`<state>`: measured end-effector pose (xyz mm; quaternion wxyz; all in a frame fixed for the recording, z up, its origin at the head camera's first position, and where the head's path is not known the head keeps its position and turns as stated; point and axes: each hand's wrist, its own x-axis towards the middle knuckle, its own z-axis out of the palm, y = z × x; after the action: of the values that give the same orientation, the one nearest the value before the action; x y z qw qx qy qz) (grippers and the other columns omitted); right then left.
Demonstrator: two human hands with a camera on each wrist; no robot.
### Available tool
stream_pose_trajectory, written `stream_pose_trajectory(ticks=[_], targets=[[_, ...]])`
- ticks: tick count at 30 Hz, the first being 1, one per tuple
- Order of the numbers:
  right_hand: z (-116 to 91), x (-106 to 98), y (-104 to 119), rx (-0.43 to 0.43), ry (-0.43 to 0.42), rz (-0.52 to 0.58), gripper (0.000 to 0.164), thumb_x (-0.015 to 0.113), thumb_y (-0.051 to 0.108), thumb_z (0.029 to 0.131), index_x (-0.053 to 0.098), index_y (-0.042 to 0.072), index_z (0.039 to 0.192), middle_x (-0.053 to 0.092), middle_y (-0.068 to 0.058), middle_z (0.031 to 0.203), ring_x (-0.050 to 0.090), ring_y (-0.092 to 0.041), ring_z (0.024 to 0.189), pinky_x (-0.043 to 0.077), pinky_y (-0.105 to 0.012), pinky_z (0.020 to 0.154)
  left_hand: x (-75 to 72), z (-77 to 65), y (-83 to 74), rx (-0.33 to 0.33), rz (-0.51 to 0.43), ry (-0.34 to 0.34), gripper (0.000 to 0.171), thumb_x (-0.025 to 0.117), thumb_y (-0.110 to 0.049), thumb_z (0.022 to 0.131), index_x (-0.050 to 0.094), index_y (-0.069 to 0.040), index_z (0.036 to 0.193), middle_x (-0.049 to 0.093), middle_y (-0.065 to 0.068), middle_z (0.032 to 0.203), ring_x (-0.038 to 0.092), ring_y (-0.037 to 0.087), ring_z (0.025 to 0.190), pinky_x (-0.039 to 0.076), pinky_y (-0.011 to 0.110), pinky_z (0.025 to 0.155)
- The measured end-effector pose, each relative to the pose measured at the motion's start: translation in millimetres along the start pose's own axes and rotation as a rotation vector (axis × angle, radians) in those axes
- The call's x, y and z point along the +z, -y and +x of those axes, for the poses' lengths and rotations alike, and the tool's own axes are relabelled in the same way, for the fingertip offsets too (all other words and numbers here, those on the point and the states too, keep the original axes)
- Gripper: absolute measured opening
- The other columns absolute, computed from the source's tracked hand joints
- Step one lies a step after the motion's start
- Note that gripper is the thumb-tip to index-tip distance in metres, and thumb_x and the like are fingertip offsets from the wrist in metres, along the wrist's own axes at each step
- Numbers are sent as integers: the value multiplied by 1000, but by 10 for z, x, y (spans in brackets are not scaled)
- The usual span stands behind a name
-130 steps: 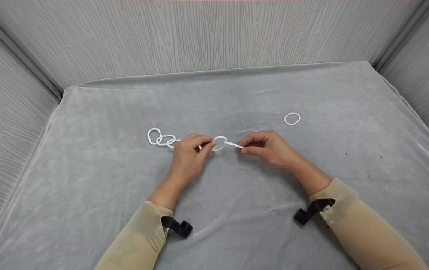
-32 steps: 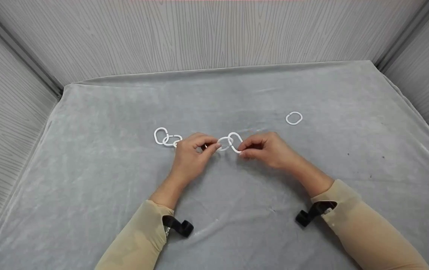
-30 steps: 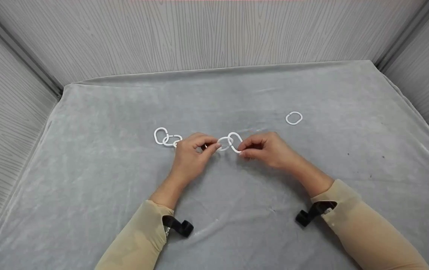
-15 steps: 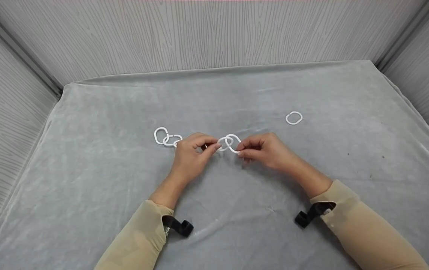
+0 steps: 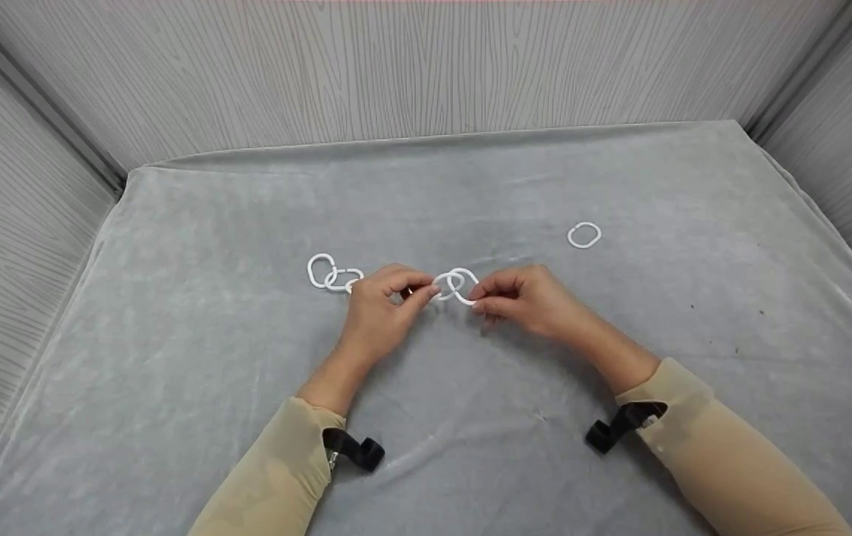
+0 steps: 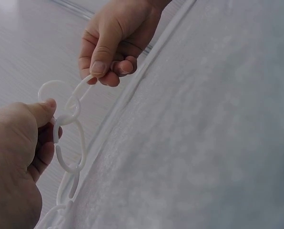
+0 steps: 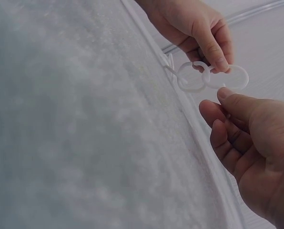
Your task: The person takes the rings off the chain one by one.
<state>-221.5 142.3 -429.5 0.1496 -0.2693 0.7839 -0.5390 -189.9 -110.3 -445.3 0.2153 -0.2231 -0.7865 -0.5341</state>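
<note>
A white ring (image 6: 56,81) is pinched between the thumb and fingers of the left hand (image 5: 385,301), and a second white link (image 5: 460,270) is pinched by the right hand (image 5: 526,298). The two are overlapped between the hands, near the middle of the counter, which is covered with grey cloth (image 5: 455,461); whether the gap in either is closed cannot be told. From the left hand's ring, a chain of white links (image 5: 327,281) is trailed to the left; its middle is hidden from the head view by that hand. A loose white ring (image 5: 582,246) is left on the cloth beyond the right hand, well apart. Black straps (image 5: 355,450) are worn at both sleeve cuffs, and a few dark specks (image 5: 737,350) are scattered at the right. The counter is enclosed by wood-grain panels (image 5: 396,74) at the back and sides.
</note>
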Motion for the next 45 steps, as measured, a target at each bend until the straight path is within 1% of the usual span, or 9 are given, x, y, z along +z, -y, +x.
stream_pose_trajectory(ticks=[7,12,15,19,22,28,36,42,45], targets=[[0,0,15,-1,-13,-2,12,78,1,95,77,-7,104,78,-15,90,73,-14,69,60,-26,67,0,8,29,10,-5,-2,7,85,-7,90,83,-2,95,76,-1,88,67,15,77,56,33,70],[3,0,14,3,-6,14,12,77,0,95,77,-7,104,77,-18,92,73,-15,69,61,-27,67,-2,8,33,3,-2,0,8,85,-9,91,83,-2,95,76,-2,88,66,15,77,56,32,70],[7,-2,9,9,1,15,12,77,0,96,77,-8,105,77,-19,93,73,-16,69,61,-27,68,-6,8,27,-1,0,0,8,85,-9,91,83,-2,95,76,-1,88,67,14,77,56,34,70],[11,-5,1,9,5,11,14,77,1,96,77,-8,106,77,-19,93,74,-16,70,61,-28,68,-10,8,20,10,6,-5,7,85,-7,90,83,-2,94,75,0,87,67,14,76,57,40,69],[12,-4,-1,10,4,10,13,77,1,95,77,-7,105,77,-19,93,74,-16,69,61,-28,68,-11,8,18,18,10,-7,6,85,-7,90,82,-2,93,75,-1,86,66,14,76,57,42,69],[12,-7,0,16,-1,8,13,78,3,95,78,-6,105,77,-19,92,74,-16,70,61,-28,69,-12,11,24,9,19,-6,6,85,-6,90,82,-3,93,75,0,87,66,14,77,58,41,69],[9,-21,-10,29,0,35,13,78,1,95,77,-8,104,76,-21,91,71,-15,68,61,-27,69,-14,11,24,23,17,-3,6,85,-3,89,82,-2,95,74,2,86,66,16,78,57,41,70],[2,-57,-19,28,-14,34,13,77,0,96,76,-9,104,76,-22,92,72,-16,67,61,-27,69,1,-1,29,14,8,-6,7,85,-6,91,82,-2,96,75,1,87,67,15,78,57,33,70],[4,-92,-24,35,-22,36,13,76,-1,96,75,-10,105,75,-23,92,73,-17,68,61,-28,69,1,-3,35,11,6,-10,7,84,-6,91,83,-2,96,75,1,87,67,14,78,56,32,70]])
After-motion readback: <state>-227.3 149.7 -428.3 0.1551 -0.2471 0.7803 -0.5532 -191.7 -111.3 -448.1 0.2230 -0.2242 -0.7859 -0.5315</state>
